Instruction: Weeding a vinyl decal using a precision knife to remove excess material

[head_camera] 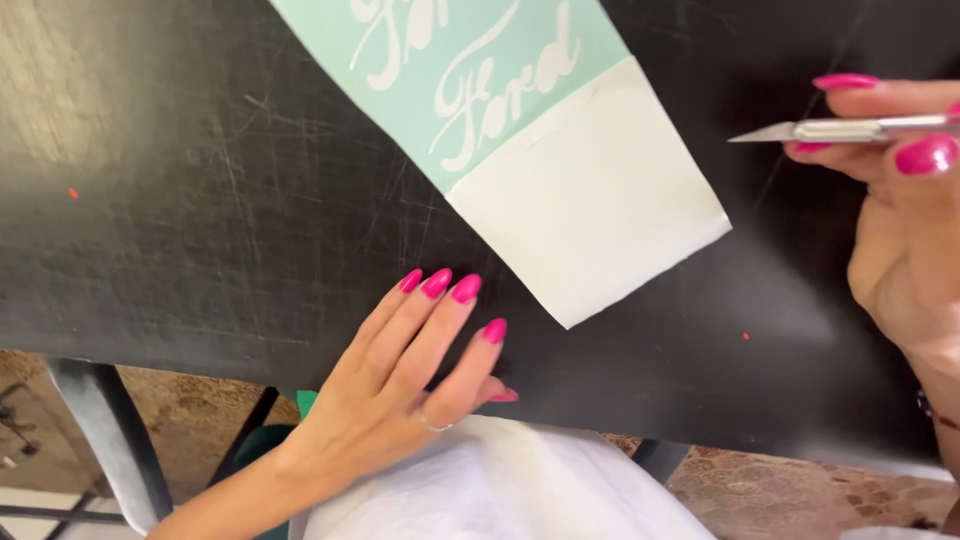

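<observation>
Craft knife pinched in the right hand's grip; left hand flat, fingers apart, on the table.

Looked like a small craft or sign-making workshop: a black worktable scored all over with fine cut marks, a mint-green vinyl sheet with white cut-out lettering on white backing paper, a slim metal craft knife, and speckled stone flooring below
</observation>
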